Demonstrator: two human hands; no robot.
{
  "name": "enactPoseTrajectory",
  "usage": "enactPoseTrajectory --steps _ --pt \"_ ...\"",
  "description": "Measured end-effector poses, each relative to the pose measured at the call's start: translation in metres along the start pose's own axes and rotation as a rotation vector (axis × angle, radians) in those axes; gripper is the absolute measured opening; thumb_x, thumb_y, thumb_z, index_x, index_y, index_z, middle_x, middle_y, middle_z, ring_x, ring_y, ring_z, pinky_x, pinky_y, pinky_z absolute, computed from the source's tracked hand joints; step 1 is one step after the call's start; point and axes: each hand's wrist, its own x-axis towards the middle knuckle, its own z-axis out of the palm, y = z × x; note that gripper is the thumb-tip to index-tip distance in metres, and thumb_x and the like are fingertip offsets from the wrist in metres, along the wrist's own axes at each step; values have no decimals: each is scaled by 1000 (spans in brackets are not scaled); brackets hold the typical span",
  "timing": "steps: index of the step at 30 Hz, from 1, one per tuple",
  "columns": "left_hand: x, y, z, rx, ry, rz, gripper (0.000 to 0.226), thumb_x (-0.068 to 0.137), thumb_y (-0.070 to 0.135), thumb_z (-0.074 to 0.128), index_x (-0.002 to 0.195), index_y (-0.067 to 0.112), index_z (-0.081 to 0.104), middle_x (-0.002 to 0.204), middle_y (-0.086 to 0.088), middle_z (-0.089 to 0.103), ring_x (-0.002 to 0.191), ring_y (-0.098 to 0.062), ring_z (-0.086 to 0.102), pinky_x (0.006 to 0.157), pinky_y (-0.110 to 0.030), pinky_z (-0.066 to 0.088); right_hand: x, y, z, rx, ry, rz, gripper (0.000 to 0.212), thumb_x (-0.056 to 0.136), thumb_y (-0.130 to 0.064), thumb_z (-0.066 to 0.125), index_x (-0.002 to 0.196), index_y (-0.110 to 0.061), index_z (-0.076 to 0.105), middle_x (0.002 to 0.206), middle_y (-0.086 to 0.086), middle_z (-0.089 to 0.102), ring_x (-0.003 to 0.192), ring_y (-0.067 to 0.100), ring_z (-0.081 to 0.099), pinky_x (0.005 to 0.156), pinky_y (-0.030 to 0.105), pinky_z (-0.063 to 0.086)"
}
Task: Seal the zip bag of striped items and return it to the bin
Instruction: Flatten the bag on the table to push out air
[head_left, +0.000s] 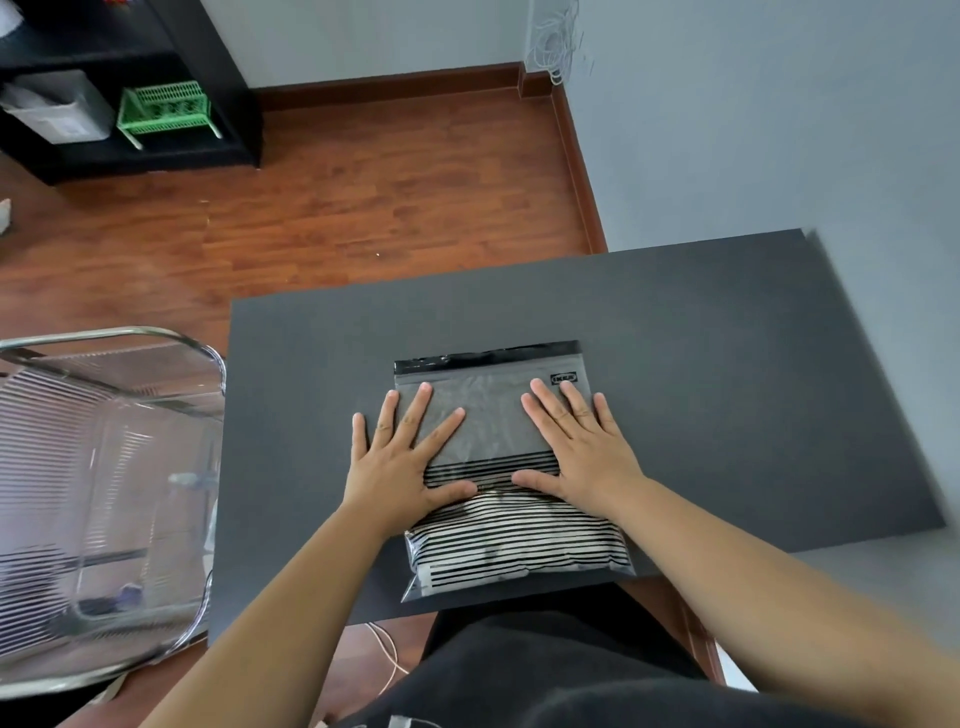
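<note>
Far left, a clear plastic bin sits beside the table, touching or nearly touching its left edge; contents blurred, can't make them out. The person's left hand lies flat, fingers spread and straight, gripping nothing: pinky side on the dark grey table, the other fingers and thumb pressing down on the left part of the zip bag. The bag lies flat near the table's front edge, black zip strip at the far end, a small printed logo near its far right corner. Its upper half is flattened, translucent grey. The striped items, black-and-white fabric, fill the near half, bulging a bit; the bag's near-left corner reaches the table edge. Whether the zip is closed can't be told. The right hand is likewise flat and open, fingers splayed on the bag's right part, thumb pointing inward toward the left thumb, the two thumbs near but apart over the stripes.
</note>
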Motion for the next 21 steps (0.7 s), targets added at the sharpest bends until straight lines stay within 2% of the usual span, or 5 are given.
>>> enactPoseTrajectory --steps 6,9,13,16,21 --pt "-12 -21 -4 13 -7 -70 80 81 87 2 145 48 -26 157 16 -32 145 -24 -31 111 -55 -20 -9 27 -3 11 22 60 84 83 -81 0 143 -34 -34 151 -15 -42 139 15 -39 112 44 -24" --pt "-9 -12 -10 -12 10 -125 66 91 68 -2 147 41 -25 157 13 -32 145 -24 -29 112 -57 -17 -5 18 -7 75 89 119 71 97 -57 12 152 -25 -19 156 -8 -33 144 17 -31 111 41 -25" --pt "21 23 -23 1 80 -9 60 100 48 7 155 28 -5 163 8 -19 150 -26 -16 116 -56 -9 23 -23 -16 116 158 -44 64 103 -32 27 155 -17 -7 158 -6 -24 143 15 -27 118 39 -17" --pt "46 37 -30 -21 70 10 59 103 40 15 157 21 3 165 5 -11 151 -28 -8 119 -52 -1 43 -39 -21 140 151 -59 62 103 -31 27 156 -15 -2 163 -2 -14 148 17 -18 118 36 -13" --pt "52 37 -20 -76 42 -13 59 103 42 14 156 23 -4 165 7 -10 151 -25 -9 120 -47 0 53 -33 -21 79 99 -54 65 103 -40 24 156 -16 -2 165 1 -11 150 19 -12 119 37 -9"
